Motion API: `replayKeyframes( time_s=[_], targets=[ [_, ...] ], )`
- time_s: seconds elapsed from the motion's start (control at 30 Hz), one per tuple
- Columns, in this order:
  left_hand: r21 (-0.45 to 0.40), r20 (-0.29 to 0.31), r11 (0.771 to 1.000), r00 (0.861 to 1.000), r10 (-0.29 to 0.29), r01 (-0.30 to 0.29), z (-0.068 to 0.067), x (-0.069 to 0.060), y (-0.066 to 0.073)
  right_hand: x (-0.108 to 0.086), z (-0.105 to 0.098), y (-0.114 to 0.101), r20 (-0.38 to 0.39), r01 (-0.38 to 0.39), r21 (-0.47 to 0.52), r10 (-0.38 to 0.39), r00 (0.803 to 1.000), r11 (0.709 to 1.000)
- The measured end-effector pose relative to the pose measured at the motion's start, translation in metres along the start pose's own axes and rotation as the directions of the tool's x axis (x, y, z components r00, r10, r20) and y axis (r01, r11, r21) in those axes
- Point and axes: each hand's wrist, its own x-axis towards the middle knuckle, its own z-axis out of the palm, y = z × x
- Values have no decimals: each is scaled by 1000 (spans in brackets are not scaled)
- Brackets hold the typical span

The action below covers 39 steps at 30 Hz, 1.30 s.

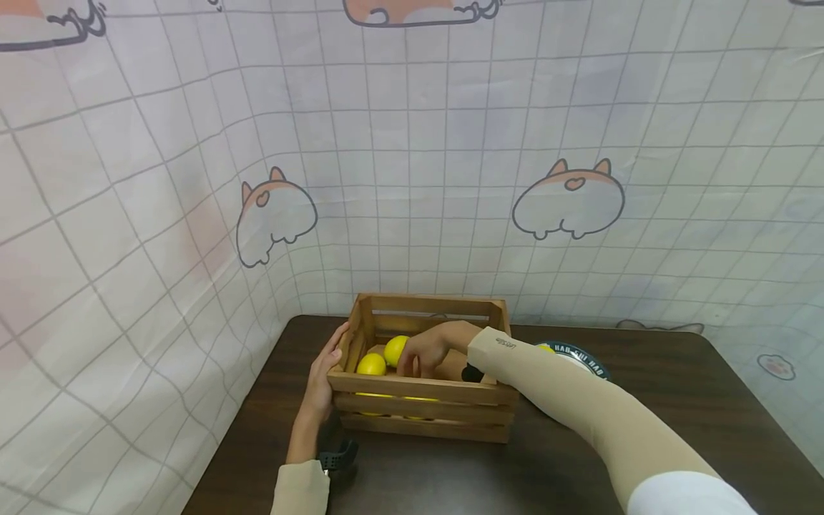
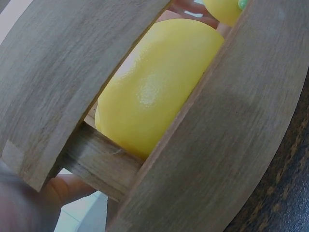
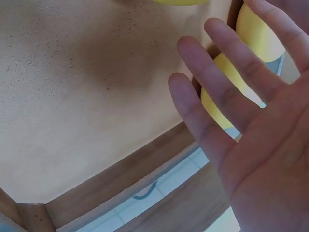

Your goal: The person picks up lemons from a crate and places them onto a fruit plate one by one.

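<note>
Right hand: inserted in the slatted wooden crate. The right wrist view shows four fingers extended and spread, with nothing between them; the thumb is not visible there. The hand is released.

Left hand: laid against the outside of the crate's left end, fingers straight along the panel, fingertips near the upper rim. It presses on the crate without clenching.

Lemons: two lie in the crate to the left of the right fingers. The front lemon is the farther one; the rear lemon is just beside the fingers. Contact with them cannot be determined. More yellow shows between the front slats, below the right fingers. In the left wrist view, a large lemon fills the gap between two slats, above the visible left finger.

Plate: to the right of the right fingers, outside the crate, partly covered by the forearm. White capitals on its dark rim read in part "HAB SHI HAB". A yellow item shows at its far left edge.

Beige sleeve: on the right arm; small dark lettering near the wrist, not reliably legible.

Dark wood-grain table: below both hands, supporting crate and plate.
</note>
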Motion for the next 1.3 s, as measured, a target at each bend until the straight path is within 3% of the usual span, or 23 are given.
replayKeyframes(
  time_s=[0.23, 0.43, 0.73, 1.3],
  targets=[
    [-11, -1, 1000, 1000, 5, -5, 0, 0, 0, 2, 2, -1, 66, -26, -51, 30, 997, 998],
    [2, -9, 1000, 1000, 2, -2, 1, 0, 0, 1, 6, -4, 133, -137, 49, 130, 983, 989],
    [2, -11, 1000, 1000, -4, 4, 1, 0, 0, 3, 9, -6, 149, -258, 164, 234, 961, 952],
    [3, -7, 1000, 1000, 1, -1, 1, 0, -1, -1, 10, -5, 147, -256, 171, 232, 961, 951]
  ],
)
